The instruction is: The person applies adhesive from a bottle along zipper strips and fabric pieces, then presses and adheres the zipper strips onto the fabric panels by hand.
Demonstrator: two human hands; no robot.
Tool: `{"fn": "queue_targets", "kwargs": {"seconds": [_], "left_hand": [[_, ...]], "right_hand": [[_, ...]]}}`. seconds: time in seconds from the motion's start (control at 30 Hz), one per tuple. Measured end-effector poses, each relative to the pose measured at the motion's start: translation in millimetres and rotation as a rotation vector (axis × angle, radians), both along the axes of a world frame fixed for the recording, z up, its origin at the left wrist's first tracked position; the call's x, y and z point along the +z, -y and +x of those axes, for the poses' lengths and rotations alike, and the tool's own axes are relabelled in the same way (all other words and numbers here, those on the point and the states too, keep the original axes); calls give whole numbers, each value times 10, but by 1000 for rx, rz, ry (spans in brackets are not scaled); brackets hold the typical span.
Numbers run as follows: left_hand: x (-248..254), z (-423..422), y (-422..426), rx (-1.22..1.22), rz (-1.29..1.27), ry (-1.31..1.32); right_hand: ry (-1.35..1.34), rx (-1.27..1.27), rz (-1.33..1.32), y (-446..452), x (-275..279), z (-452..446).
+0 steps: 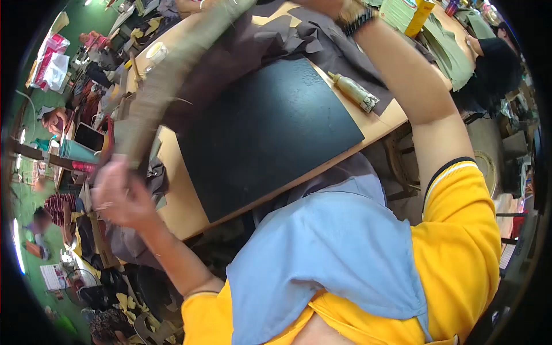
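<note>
My left hand (pixel 123 192), smeared by motion, is closed on the end of a long, blurred leather-like sheet (pixel 172 75), greyish green along its edge. The sheet rises in an arc from that hand to the top edge of the view. My right hand (pixel 325 6) is at the top edge, over dark brown leather-like pieces (pixel 339 43); its fingers are mostly cut off. Below the raised sheet, a black board (pixel 270 138) lies flat on the wooden table (pixel 187 210). To the right of the board rests a grubby bottle (pixel 353 92) with a pointed nozzle.
A yellow box (pixel 420 18) stands at the far right of the table. A roll of tape (pixel 156 53) lies near the left edge. Other people sit on the left, one in a striped shirt (pixel 60 210); a person in black (pixel 497 63) is at the right.
</note>
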State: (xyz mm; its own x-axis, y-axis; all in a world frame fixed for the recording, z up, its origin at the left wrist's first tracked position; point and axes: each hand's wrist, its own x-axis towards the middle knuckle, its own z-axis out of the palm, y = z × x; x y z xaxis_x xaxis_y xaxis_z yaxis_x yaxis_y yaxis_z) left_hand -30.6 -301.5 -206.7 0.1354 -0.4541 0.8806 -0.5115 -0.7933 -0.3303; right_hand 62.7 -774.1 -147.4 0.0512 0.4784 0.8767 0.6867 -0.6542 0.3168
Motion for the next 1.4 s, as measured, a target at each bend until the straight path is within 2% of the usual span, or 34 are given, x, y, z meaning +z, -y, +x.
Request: {"fn": "queue_targets", "kwargs": {"seconds": [0.03, 0.1, 0.17, 0.27, 0.37, 0.4, 0.43, 0.53, 0.6, 0.67, 0.73, 0.87, 1.0, 1.1, 1.13, 1.17, 1.23, 1.3, 1.33, 1.4], "left_hand": [[-271, -190, 193, 39, 45, -162], [-666, -453, 454, -47, 87, -588], [-927, -576, 578, -78, 179, -905], [-806, -626, 709, -239, 127, -1122], [-694, -388, 857, -299, 30, -1069], [-699, -285, 968, -308, 16, -1056], [-747, -138, 1073, -368, 80, -1032], [-959, 312, 1644, -534, 297, -979], [-1151, 508, 1796, -516, 399, -996], [-1312, 600, 1840, -425, 530, -1073], [-1402, 601, 1765, -420, 508, -1129], [-1373, 418, 1616, -388, 506, -1177], [-1352, 298, 1570, -352, 489, -1186], [-1361, 277, 1567, -351, 481, -1177], [-1365, 281, 1569, -358, 481, -1171], [-1367, 281, 1568, -354, 482, -1172], [-1373, 275, 1576, -349, 486, -1172], [-1397, 258, 1602, -344, 470, -1168], [-1405, 250, 1615, -341, 462, -1167], [-1415, 219, 1647, -368, 379, -1187]], "right_hand": [[-135, -235, -143, 175, -350, -73], [-574, -105, -88, 416, -1116, -118], [-810, -268, -297, 545, -1569, -354], [-476, -289, -242, 444, -1922, -586], [-718, -322, 99, 3, -1811, -918], [-784, -386, 133, -132, -1857, -988], [-863, -406, 190, -269, -1877, -1072], [-849, -516, 322, -505, -2062, -1120], [-903, -508, 396, -474, -2160, -1061], [-945, -541, 415, -425, -2210, -1006], [-975, -571, 392, -365, -2200, -978], [-1267, -482, 399, -302, -2038, -905], [-1368, -379, 369, -270, -1859, -826], [-1547, -316, 469, -111, -1813, -631], [-1569, -338, 460, -135, -1657, -635], [-1605, -468, 495, -169, -1477, -647], [-1436, -568, 459, 94, -1641, -384], [-1377, -587, 552, 182, -1677, -267], [-1279, -650, 441, 153, -1725, -217], [-1182, -673, 389, 83, -1786, -165]]}}
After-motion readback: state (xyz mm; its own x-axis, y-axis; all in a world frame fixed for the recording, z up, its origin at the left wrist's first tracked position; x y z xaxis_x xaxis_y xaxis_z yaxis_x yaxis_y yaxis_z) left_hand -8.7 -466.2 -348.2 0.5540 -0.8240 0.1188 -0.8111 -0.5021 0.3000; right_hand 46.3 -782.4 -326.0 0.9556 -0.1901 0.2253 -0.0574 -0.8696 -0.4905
